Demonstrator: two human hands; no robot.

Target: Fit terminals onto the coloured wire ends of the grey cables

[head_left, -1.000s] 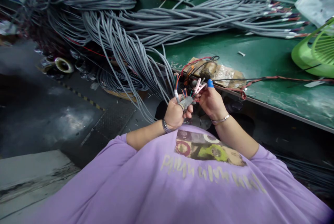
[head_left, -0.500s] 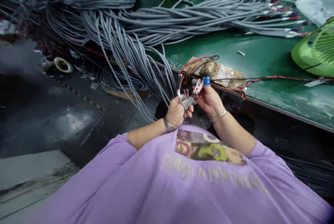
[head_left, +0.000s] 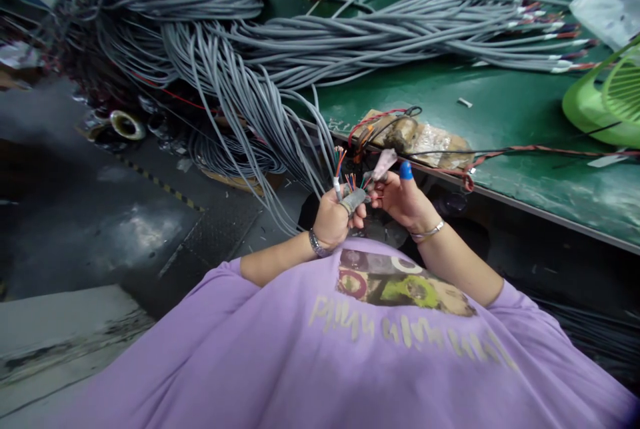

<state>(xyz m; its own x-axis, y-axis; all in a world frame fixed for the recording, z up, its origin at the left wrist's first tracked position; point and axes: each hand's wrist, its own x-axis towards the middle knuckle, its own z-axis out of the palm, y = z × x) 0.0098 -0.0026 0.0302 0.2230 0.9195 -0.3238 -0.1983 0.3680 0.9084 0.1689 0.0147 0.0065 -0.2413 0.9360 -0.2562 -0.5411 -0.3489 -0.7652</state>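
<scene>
A: Cable end (head_left: 339,184) status: held just above the near edge of the green bench (head_left: 500,109), stripped, coloured cores (head_left: 354,180) fanned out.

B: Hand states?

A: Left hand (head_left: 334,218) is closed around the grey sheath below the cores. Right hand (head_left: 403,200) pinches a small pink clip (head_left: 384,164) against the cores; its thumb wears a blue cap.

B: Progress?

A: Judged early. One end is in hand; the grey cable bundle (head_left: 260,102) draped over the bench edge appears unprocessed. Ends (head_left: 555,49) far right already show bared cores.
</scene>
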